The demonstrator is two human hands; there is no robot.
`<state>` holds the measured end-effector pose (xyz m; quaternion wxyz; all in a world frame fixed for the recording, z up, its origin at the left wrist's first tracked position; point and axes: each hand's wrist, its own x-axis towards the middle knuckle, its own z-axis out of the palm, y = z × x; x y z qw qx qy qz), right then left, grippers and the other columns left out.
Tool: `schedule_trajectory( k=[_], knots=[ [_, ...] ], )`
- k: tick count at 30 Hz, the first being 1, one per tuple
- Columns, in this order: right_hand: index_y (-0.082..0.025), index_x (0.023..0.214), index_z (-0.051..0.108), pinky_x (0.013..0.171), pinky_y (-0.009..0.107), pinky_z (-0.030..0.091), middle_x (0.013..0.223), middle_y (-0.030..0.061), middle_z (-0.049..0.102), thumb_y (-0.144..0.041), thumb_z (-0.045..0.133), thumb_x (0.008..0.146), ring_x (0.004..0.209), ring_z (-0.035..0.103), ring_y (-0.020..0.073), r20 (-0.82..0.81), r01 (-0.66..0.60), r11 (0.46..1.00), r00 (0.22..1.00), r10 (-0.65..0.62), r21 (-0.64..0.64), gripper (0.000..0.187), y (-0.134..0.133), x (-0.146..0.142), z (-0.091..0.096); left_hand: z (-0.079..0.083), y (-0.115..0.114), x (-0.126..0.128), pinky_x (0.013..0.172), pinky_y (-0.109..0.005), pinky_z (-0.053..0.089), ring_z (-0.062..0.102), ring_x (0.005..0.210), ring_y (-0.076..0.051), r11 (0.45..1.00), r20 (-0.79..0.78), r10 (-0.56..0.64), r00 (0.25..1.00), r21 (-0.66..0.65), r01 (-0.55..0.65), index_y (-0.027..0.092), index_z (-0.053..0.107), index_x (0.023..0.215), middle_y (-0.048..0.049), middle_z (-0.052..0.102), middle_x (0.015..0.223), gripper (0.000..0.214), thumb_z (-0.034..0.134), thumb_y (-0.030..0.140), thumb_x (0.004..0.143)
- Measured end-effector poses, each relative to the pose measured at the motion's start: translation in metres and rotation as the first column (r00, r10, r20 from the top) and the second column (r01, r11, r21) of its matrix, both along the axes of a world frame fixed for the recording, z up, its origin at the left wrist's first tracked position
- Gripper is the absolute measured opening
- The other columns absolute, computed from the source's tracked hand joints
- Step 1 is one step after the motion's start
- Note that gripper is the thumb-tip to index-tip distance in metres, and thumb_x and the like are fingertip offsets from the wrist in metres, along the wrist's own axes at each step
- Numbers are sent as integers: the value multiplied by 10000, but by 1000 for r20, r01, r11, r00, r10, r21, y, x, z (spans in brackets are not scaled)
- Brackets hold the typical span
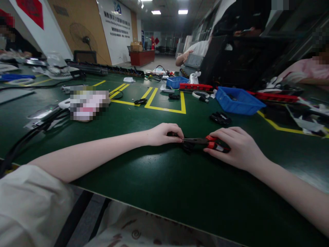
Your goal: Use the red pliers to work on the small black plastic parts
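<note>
My right hand [236,147] is wrapped round the red-and-black handles of a pair of pliers [205,142], whose dark jaws point left. My left hand [164,134] is closed on a small black part [172,134] at the tip of the pliers. Both hands rest on the dark green table [159,185], close together near its middle. A small black piece [188,146] lies just under the pliers' jaws.
Behind my hands lie a pile of black parts [220,118], a blue bin [238,101], a second blue bin [176,82] and red strips [195,87]. Yellow tape lines [164,109] mark the table. Black cables [28,137] run at the left. Other people sit at the far right and left.
</note>
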<state>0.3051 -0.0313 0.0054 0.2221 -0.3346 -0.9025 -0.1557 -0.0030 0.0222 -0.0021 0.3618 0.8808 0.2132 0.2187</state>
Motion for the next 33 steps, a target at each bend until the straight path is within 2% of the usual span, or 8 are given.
schedule_trajectory(
  k=[4, 9, 16, 24, 30, 33],
  knots=[
    [-199, 1024, 671, 737, 408, 500, 901, 82, 755, -542, 630, 959, 763, 703, 239, 1, -19, 999, 1000, 19, -31, 352, 0, -1, 2, 1, -2, 0, 944, -344, 515, 654, 994, -168, 1000, -5, 3, 1000, -6, -3, 155, 729, 977, -56, 676, 1066, 80, 687, 219, 956],
    [-194, 1015, 672, 719, 405, 494, 896, 86, 756, -540, 623, 962, 754, 699, 240, -1, -11, 999, 1000, 11, -42, 353, 1, 0, 2, 3, -5, -2, 946, -364, 525, 657, 1019, -183, 1000, -24, 1, 1000, -11, -1, 167, 723, 1016, -55, 660, 1117, 166, 783, 247, 884],
    [-214, 1002, 672, 721, 417, 488, 901, 83, 763, -570, 608, 955, 765, 701, 249, -7, 25, 996, 1000, -26, -91, 365, -1, 0, 4, 3, -5, -5, 975, -386, 513, 652, 1065, -194, 998, -25, -26, 999, 48, 28, 160, 708, 1088, -71, 664, 1154, 197, 743, 218, 902],
    [-238, 980, 675, 709, 414, 485, 896, 68, 763, -578, 613, 942, 740, 689, 238, -53, 55, 985, 997, -65, -163, 348, -1, -2, 4, 0, -6, -5, 814, -315, 521, 636, 933, -174, 992, -41, -4, 999, 129, 9, 158, 696, 1098, -77, 649, 1109, 192, 717, 241, 925],
    [-236, 981, 670, 705, 406, 483, 893, 63, 762, -578, 617, 942, 743, 693, 232, -60, 38, 985, 997, -48, -167, 349, -1, -4, 2, -1, -8, -5, 837, -328, 533, 638, 957, -182, 987, -64, 1, 998, 159, 9, 167, 688, 1090, -76, 627, 1125, 175, 705, 251, 937],
    [-230, 987, 670, 712, 406, 485, 892, 63, 762, -584, 616, 945, 744, 697, 229, -62, 28, 986, 997, -39, -163, 361, -1, -3, 1, -2, -9, -5, 925, -371, 547, 625, 1061, -203, 985, -27, -1, 1000, 171, 5, 168, 685, 1056, -92, 589, 1210, 138, 698, 238, 937]
  ],
)
